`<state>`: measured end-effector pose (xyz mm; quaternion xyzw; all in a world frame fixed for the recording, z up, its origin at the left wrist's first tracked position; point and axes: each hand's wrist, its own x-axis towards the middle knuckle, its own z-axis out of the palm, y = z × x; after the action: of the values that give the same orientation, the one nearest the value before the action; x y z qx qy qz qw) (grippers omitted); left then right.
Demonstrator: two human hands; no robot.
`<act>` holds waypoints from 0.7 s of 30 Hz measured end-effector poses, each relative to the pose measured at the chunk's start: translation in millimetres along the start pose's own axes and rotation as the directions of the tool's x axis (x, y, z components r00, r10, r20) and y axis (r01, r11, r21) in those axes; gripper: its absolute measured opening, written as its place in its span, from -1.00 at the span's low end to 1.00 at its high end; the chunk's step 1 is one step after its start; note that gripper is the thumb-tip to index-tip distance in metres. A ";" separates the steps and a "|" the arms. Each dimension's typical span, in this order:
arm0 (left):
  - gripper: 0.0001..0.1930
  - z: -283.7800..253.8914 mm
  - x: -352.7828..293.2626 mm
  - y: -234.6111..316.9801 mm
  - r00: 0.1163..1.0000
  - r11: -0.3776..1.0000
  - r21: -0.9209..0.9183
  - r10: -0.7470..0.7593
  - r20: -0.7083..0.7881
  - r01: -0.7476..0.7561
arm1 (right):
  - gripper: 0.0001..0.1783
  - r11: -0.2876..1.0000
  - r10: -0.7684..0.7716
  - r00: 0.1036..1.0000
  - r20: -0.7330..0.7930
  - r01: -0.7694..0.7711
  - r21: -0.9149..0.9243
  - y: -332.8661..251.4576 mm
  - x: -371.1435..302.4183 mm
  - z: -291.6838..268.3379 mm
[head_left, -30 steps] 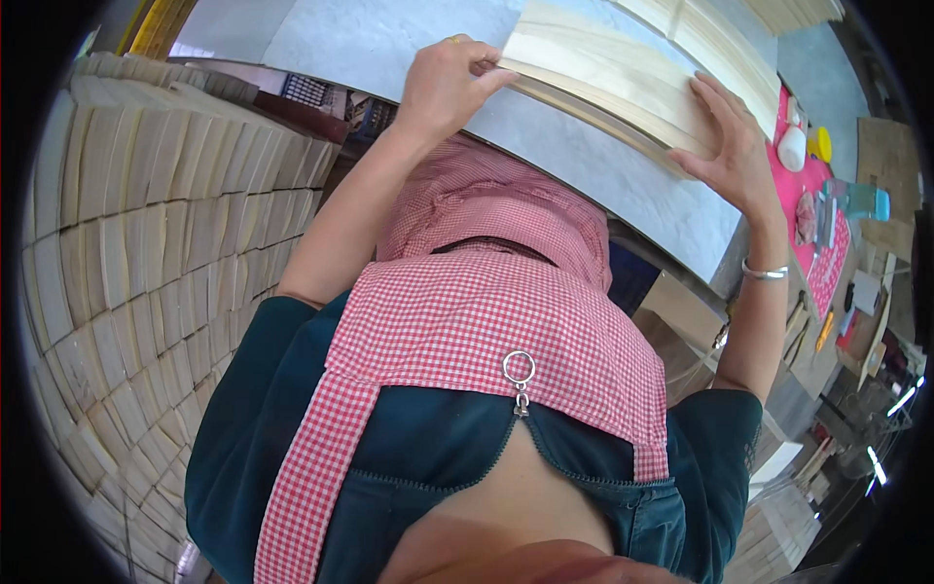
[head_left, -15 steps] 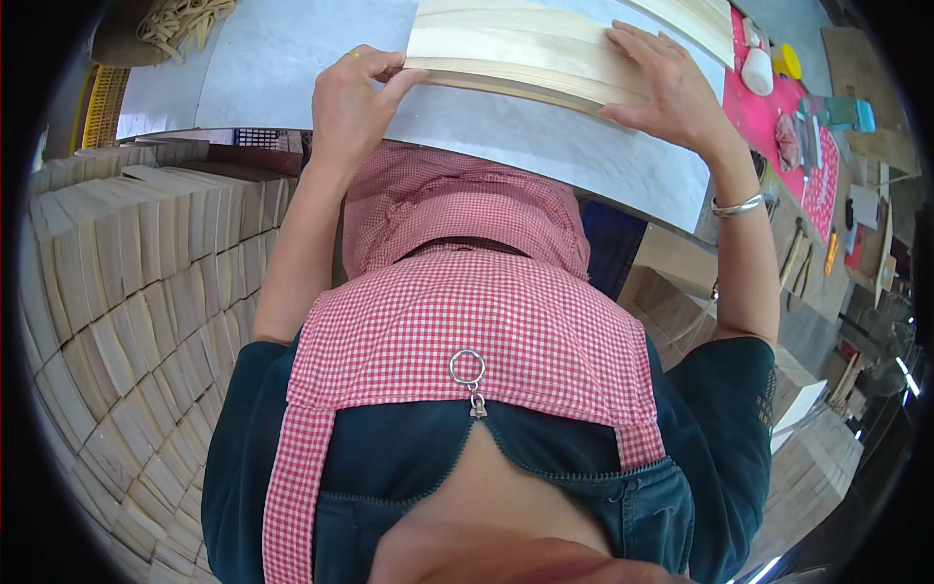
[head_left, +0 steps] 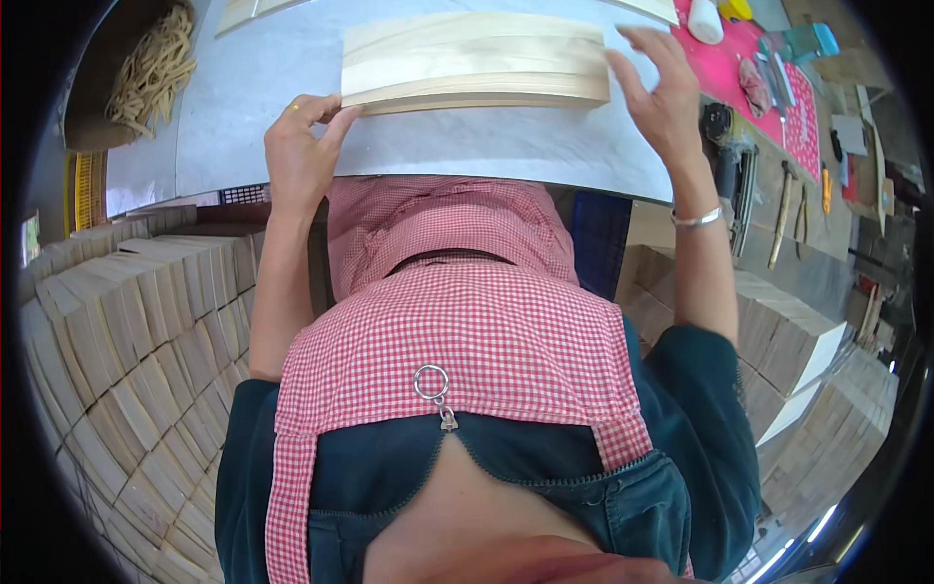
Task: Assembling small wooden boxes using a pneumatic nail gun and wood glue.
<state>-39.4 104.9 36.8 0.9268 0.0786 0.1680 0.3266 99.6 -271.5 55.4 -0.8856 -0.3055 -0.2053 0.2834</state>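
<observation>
A pale wooden board [head_left: 472, 63] with visible grain lies lengthwise before me on the grey-white table [head_left: 438, 146]. Along its near side runs a thick edge that looks layered; I cannot tell whether it is one piece or several stacked. At the board's near left corner, my left hand [head_left: 300, 146] grips with the thumb in front and bent fingers behind. My right hand [head_left: 666, 102] is beside the right end, fingers spread and curved, with nothing in it. Its thumb is close to the board's end.
Tan strips [head_left: 154, 78] fill a dark container at the far left. More pale boards [head_left: 248, 10] lie at the table's back. To the right are a white bottle [head_left: 705, 21], a pink mat [head_left: 730, 68] and a hammer [head_left: 781, 214]. Wood blocks [head_left: 146, 302] are stacked at left.
My right hand has come off the board and opened beside its right end. The view has shifted, showing more of the container of strips. My left hand stays at the left corner.
</observation>
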 end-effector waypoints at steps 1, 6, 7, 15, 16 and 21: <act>-0.76 -1.1 -1.3 0.0 1.000 1.000 0.005 -0.006 0.001 0.006 | -0.73 0.996 0.086 0.996 -0.032 -0.086 -0.006 0.2 -12.8 -8.2; -0.76 -3.9 2.6 2.6 1.000 1.000 0.017 0.002 0.029 -0.002 | -0.87 0.960 0.273 0.961 0.048 -0.276 0.053 -19.2 -50.7 -11.6; -0.77 -4.5 4.4 3.0 0.999 1.000 0.016 0.002 0.039 -0.002 | -0.88 0.957 0.286 0.956 0.064 -0.289 0.036 -23.6 -50.7 -9.4; -0.78 -8.8 5.7 10.3 0.997 0.999 0.047 0.007 0.073 -0.010 | -0.92 0.966 0.257 0.958 0.125 -0.256 -0.023 -23.1 -47.5 -2.1; -0.79 -8.2 5.6 10.7 0.997 0.999 0.052 0.007 0.077 -0.011 | -0.92 0.967 0.250 0.959 0.133 -0.254 0.013 -21.5 -48.1 -2.5; -0.78 -14.1 7.4 9.2 0.992 0.993 0.116 -0.003 0.124 -0.012 | -0.92 0.946 0.249 0.950 0.188 -0.280 0.162 -10.0 -45.2 -7.9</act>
<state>-37.3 107.8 54.9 0.9531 0.0657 0.1060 0.2756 58.6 -289.1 40.9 -0.9021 -0.2239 -0.0619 0.3637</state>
